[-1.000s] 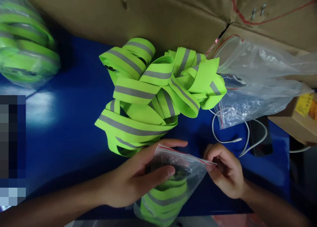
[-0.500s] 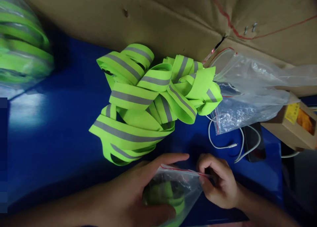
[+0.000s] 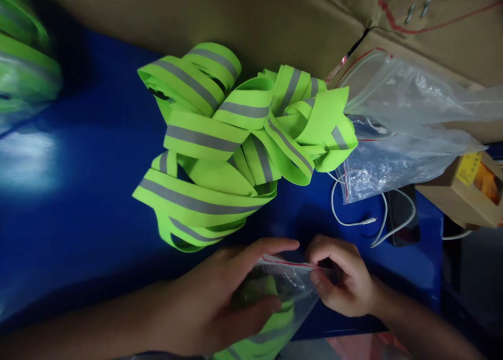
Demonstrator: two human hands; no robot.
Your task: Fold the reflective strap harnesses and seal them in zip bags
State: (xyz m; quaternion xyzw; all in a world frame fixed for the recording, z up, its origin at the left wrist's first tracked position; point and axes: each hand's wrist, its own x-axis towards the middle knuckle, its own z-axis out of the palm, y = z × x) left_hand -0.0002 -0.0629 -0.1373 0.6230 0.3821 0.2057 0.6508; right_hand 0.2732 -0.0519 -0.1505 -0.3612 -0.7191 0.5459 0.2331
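Note:
A clear zip-lock bag (image 3: 301,281) with a red seal line stands in front of me at the bottom, with green reflective tape (image 3: 271,328) inside. My right hand (image 3: 341,276) pinches the right end of its seal between thumb and fingers. My left hand (image 3: 223,297) is round the bag's left side, thumb across the front and index finger stretched along the top edge; its other fingers are hidden. Just beyond both hands lies a loose heap of fluorescent green tape (image 3: 212,140) with a grey stripe, folded in loops on the blue table (image 3: 98,203).
Cardboard boxes (image 3: 251,19) line the back. At the right lie empty zip-lock bags (image 3: 396,161), a white cable (image 3: 353,224), a dark phone-like slab (image 3: 403,218) and a small brown box (image 3: 463,187). Another bag of green tape (image 3: 23,66) sits at far left.
The view has shifted a little, so the heap sits slightly higher and more to the left. Both hands keep their hold on the bag, and more tape shows inside it.

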